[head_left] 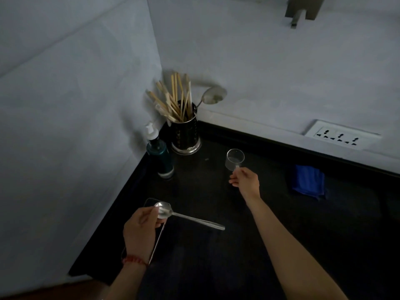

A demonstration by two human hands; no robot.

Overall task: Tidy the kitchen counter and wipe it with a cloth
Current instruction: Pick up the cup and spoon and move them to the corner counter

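While chopsticks (pixel 175 100) fill the holder (pixel 185 135), left fingers (pixel 149 213) pinch a spoon (pixel 186 215), right fingers (pixel 237 176) grip an empty cup (pixel 234 159).

Dark counter (pixel 249 256) in the wall corner

On it stand a perforated utensil holder (pixel 185 135) and a pump bottle (pixel 161 156); a folded blue cloth (pixel 308 180) lies near the back edge (right side).

Left hand (pixel 141 229) has its fingers curled in a grip; right hand (pixel 245 179), arm outstretched, pinches.
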